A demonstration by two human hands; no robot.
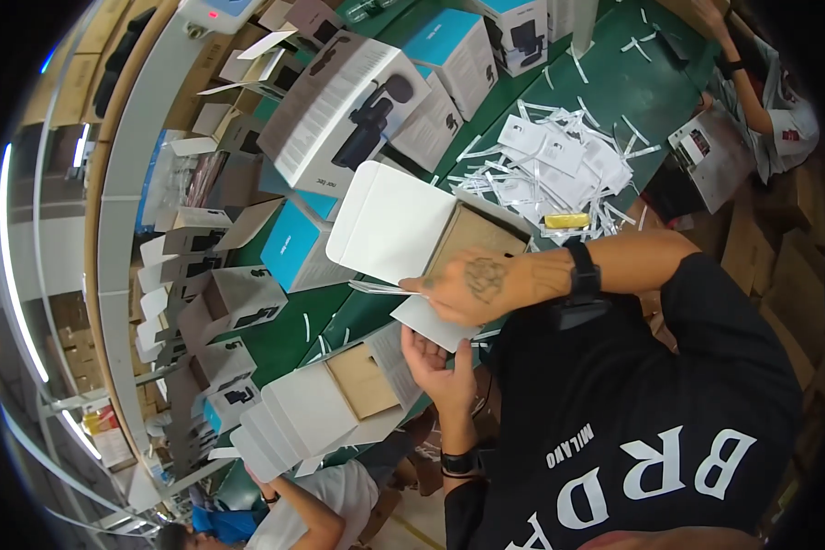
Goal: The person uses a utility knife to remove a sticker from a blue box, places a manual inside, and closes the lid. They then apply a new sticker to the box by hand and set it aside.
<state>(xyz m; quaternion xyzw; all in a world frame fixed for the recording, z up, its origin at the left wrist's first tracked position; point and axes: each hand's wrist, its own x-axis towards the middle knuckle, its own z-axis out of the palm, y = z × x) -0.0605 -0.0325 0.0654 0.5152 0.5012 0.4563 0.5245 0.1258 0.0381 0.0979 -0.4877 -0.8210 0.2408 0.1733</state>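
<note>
A white carton stands on the green bench with its white lid folded back. A brown cardboard insert lies inside. My right hand reaches across the carton's near side, its fingertips closed on thin white folded leaflets. Below it is my left hand, palm up, with fingers and thumb at the edges of a pale flat panel. Whether that panel is the carton's side flap or a separate card, I cannot tell. My right hand hides part of it.
A heap of white booklets and paper strips with a yellow packet lies beyond the carton. Printed cartons line the far side, some with blue sides. Another open carton is at lower left. Co-workers sit nearby.
</note>
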